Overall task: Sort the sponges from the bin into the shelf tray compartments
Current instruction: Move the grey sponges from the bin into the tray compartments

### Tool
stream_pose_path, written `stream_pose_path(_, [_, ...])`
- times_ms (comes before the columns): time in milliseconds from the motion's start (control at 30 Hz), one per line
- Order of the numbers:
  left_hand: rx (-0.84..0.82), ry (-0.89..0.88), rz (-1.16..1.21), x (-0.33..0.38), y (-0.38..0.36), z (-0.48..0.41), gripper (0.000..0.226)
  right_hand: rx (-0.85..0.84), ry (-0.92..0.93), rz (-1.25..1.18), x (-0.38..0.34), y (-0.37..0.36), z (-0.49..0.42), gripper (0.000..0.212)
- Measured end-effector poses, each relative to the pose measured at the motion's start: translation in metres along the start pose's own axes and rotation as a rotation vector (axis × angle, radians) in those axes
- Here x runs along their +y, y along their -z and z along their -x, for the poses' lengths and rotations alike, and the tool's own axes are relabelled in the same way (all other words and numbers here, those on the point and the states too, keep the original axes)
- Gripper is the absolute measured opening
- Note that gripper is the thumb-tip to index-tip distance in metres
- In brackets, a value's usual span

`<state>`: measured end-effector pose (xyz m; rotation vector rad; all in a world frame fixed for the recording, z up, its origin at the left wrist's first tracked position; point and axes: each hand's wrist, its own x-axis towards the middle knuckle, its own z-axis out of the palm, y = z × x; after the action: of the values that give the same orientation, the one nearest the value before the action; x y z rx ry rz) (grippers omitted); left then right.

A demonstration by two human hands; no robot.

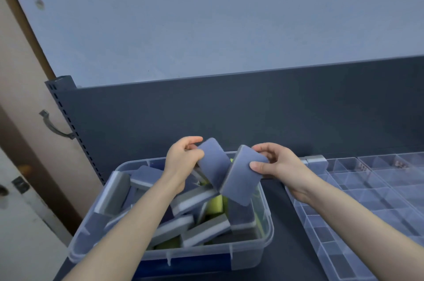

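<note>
1. The left hand (183, 159) pinches a blue-grey sponge (214, 163) at its upper left corner. The thumb lies on the near face and the fingers curl behind, their tips hidden by the sponge.
2. The right hand (277, 166) pinches a second sponge (243, 179). Its thumb presses the near face and its fingers hook over the upper edge. A grey layer shows along this sponge's left side.
3. Both sponges hang tilted above the far right part of the bin (160, 255). The second covers the first one's lower corner, so I cannot tell whether they touch.
4. The clear bin stands on a dark shelf (277, 246) and holds a heap of sponges (199, 198), grey-white and yellow. The forearms hide part of the heap.
5. A clear tray (367, 191) lies to the right of the bin, cut off by the right and bottom edges.
6. A grey sponge (317, 162) sits at the tray's far left corner.
7. Small dark bits (363, 167) in a far compartment are too blurred to identify.
</note>
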<state>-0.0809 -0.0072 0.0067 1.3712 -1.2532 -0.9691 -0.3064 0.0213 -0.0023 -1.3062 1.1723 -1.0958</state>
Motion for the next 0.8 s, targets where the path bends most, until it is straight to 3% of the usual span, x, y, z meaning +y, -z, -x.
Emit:
stream_pose_path(67, [0.059, 0.041, 0.093, 0.003, 0.005, 0.0, 0.052, -0.006, 0.0, -0.024, -0.001, 0.008, 0.005, 0.031])
stream_pose_path(200, [0.149, 0.145, 0.338, 0.01, 0.006, 0.0, 0.025, 0.033, 0.0, 0.003, 0.003, 0.015, 0.014, 0.022])
stream_pose_path(400, [-0.08, 0.185, 0.539, 0.01, -0.014, 0.013, 0.028, 0.162, 0.022, -0.092, 0.005, 0.016, 0.015, 0.023])
stream_pose_path(467, [-0.133, 0.148, 0.441, 0.009, -0.02, 0.016, 0.032, 0.219, 0.049, -0.117, 0.002, 0.019, 0.016, 0.023])
stream_pose_path(567, [-0.225, -0.009, 0.04, 0.006, -0.024, 0.018, 0.065, 0.304, 0.094, -0.104, -0.002, 0.028, 0.019, 0.023])
stream_pose_path(633, [-0.327, -0.133, -0.126, 0.005, -0.031, 0.021, 0.074, 0.336, 0.112, -0.053, -0.003, 0.036, 0.022, 0.025])
stream_pose_path(800, [-0.268, -0.245, -0.164, 0.007, -0.058, 0.018, 0.033, 0.341, 0.136, 0.057, -0.005, 0.052, 0.028, 0.029])
